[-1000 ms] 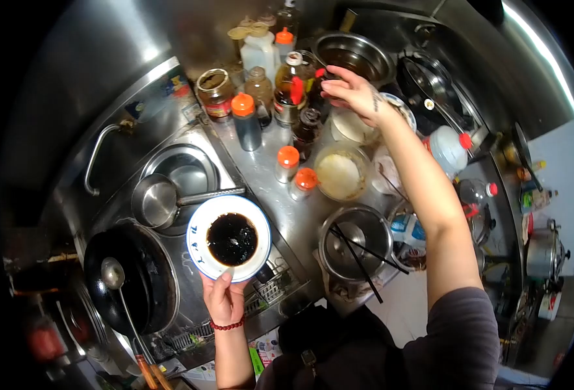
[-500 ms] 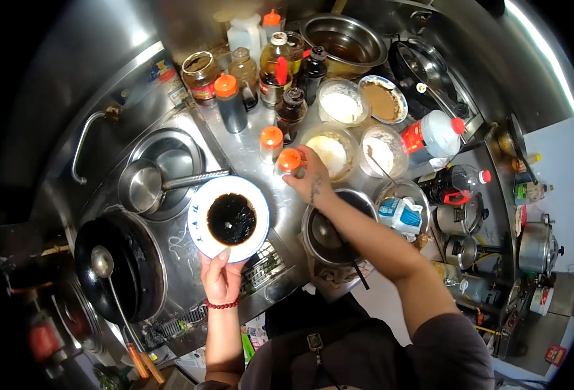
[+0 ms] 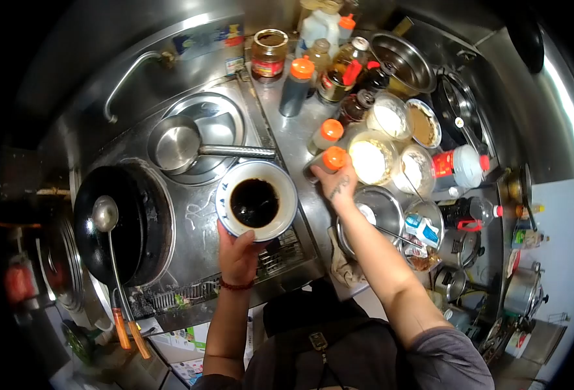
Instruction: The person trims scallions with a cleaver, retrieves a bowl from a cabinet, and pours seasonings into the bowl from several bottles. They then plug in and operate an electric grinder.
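My left hand (image 3: 238, 257) is closed on the near edge of a white bowl (image 3: 287, 198) with a blue rim and blue marks. Dark liquid (image 3: 254, 203) lies in the bowl, which is held above the front of the steel stove top. My right hand (image 3: 340, 186) grips a small shaker jar (image 3: 333, 158) with an orange lid; the fingers hide part of its body. Just behind it stands a similar orange-lidded jar (image 3: 331, 130). To the right of that hand is a tub of pale yellowish powder (image 3: 370, 161).
A steel saucepan (image 3: 175, 146) rests on a metal basin (image 3: 231, 117). At left sits a black wok (image 3: 131, 240) with a ladle (image 3: 105, 214). Sauce bottles, including a dark squeeze bottle (image 3: 295, 88), crowd the back. A steel pot (image 3: 397, 221) is beneath my right forearm.
My view has swung, so the counter and stove appear farther right. The bowl now shows more of its outer side. Both hands keep their hold on the bowl and the shaker jar.
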`<state>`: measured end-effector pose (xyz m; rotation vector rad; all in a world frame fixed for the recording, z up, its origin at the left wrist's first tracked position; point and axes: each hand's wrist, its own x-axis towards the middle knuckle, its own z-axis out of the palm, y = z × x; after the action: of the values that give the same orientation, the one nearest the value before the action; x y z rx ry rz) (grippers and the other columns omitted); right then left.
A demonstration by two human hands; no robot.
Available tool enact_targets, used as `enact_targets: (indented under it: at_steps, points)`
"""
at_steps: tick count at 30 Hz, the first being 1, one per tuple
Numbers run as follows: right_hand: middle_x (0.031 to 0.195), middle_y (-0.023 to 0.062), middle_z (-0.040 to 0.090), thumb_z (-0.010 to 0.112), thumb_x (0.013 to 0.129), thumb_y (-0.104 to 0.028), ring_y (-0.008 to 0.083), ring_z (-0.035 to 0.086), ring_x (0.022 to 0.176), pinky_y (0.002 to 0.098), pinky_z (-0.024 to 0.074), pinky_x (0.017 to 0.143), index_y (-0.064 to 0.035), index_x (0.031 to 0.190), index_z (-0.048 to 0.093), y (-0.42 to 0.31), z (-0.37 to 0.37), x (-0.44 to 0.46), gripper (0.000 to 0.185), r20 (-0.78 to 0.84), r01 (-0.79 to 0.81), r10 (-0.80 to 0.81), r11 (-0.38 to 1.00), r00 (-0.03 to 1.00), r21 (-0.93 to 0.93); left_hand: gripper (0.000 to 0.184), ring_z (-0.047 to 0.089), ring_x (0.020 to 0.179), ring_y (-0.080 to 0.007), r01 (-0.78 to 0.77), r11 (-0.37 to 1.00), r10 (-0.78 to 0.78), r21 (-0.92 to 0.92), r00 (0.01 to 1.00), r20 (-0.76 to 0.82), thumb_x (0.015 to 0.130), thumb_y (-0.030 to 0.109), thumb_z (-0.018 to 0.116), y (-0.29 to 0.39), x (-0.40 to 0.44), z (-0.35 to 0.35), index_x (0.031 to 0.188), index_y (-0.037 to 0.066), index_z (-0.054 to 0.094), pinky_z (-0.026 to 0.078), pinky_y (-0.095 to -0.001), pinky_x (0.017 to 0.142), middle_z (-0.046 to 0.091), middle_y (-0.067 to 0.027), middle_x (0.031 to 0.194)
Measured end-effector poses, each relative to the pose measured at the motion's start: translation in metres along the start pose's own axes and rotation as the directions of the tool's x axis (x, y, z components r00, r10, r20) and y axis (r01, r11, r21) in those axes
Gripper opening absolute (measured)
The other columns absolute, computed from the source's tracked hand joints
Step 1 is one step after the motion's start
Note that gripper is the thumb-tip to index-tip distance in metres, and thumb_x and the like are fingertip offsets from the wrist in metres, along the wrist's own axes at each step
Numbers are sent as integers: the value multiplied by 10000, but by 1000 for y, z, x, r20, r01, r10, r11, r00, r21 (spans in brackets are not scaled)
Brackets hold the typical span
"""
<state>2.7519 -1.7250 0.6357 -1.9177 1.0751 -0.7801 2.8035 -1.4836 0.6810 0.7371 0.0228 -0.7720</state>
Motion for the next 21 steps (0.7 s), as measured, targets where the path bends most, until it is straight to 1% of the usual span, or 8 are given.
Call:
enact_targets:
  at_steps: [3,5,6,7,9,13,19,21]
  points:
    - [1018,147,601,759,588,-33,312,586,950,375,470,834,-24,1059,534,-42,-21,0,522,120,418,-406,902,906,-106,628,574,1052,-268,25,1000,-25,-9,1000,4,790,-29,550,7,3,-3,1328,100,254,582,-375,776,461,-137,1220]
    - [1089,129,575,684,643,-44,313,547,1026,393,451,874,-29,1073,535,-79,-37,8,456,299,793,-746,486,595,-367,619,575,1051,-270,17,999,-17,-33,1000,0,789,-51,546,10,7,-6,1320,99,265,579,-379,790,464,-135,1220]
    - [1101,97,559,602,723,-124,265,517,1073,429,405,903,-66,1063,545,-90,-40,13,350,379,844,-775,354,506,-403,626,576,1049,-271,26,999,-26,-23,1000,11,786,-61,546,12,8,-5,1321,100,264,578,-378,798,464,-135,1221]
    - [1101,97,559,602,723,-124,265,517,1073,429,405,903,-66,1063,545,-102,-42,18,350,380,846,-777,347,501,-405,633,577,1046,-272,34,999,-33,-13,999,27,782,-72,546,14,11,-5,1322,101,263,576,-378,805,465,-134,1221]
    - [1073,79,551,536,782,-188,227,502,1075,472,359,902,-105,1058,551,-122,-47,28,289,564,884,-773,-8,291,-467,651,565,1067,-289,50,999,-50,-11,997,60,773,-96,539,17,15,-2,1325,112,265,568,-412,820,453,-136,1241]
    - [1020,25,519,519,767,-198,178,487,1079,496,305,925,-182,1084,549,-145,-50,43,319,717,855,-669,-240,198,-459,682,522,1131,-321,48,998,-46,-38,998,43,771,-114,522,18,19,14,1348,131,253,548,-488,832,427,-141,1281]
    - [935,-3,493,529,767,-202,151,472,1025,499,308,940,-150,955,587,-169,-55,48,203,733,839,-661,-298,163,-456,604,531,1130,-309,48,998,-45,-28,995,92,806,-111,484,15,22,20,1319,144,294,525,-497,865,466,-119,1265]
    - [942,-6,493,528,768,-194,153,471,1016,504,303,947,-153,954,590,-168,-58,47,200,721,843,-660,-249,213,-477,614,534,1129,-309,44,999,-41,-29,995,93,808,-108,489,12,23,17,1329,145,287,523,-502,871,463,-123,1269]
